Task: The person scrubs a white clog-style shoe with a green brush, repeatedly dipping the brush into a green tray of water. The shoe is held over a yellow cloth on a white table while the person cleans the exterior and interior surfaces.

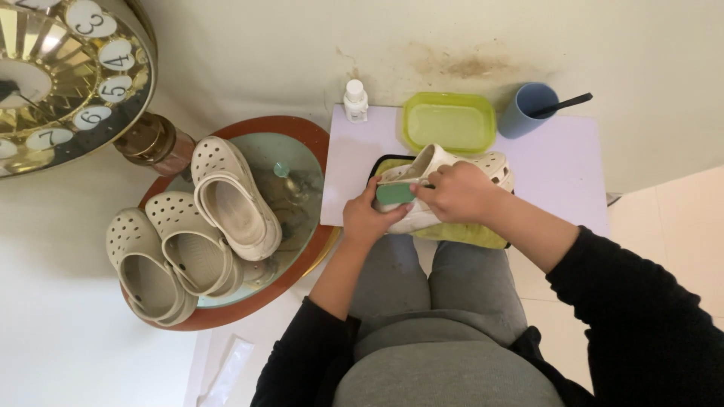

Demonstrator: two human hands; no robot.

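A white clog shoe [494, 164] lies on a yellow-green cloth [467, 234] on a pale board [558, 173] over my lap. My left hand [367, 218] grips the shoe's heel end. My right hand [456, 192] presses a green sponge pad [394, 194] against the shoe's side. Both sleeves are black.
A round glass-topped side table [302, 162] at left holds three beige clogs [230, 200]. On the board's far edge stand a small white bottle [355, 100], a green plastic tub [449, 121] and a blue cup [526, 110] with a dark brush. A large clock [68, 71] fills the upper left.
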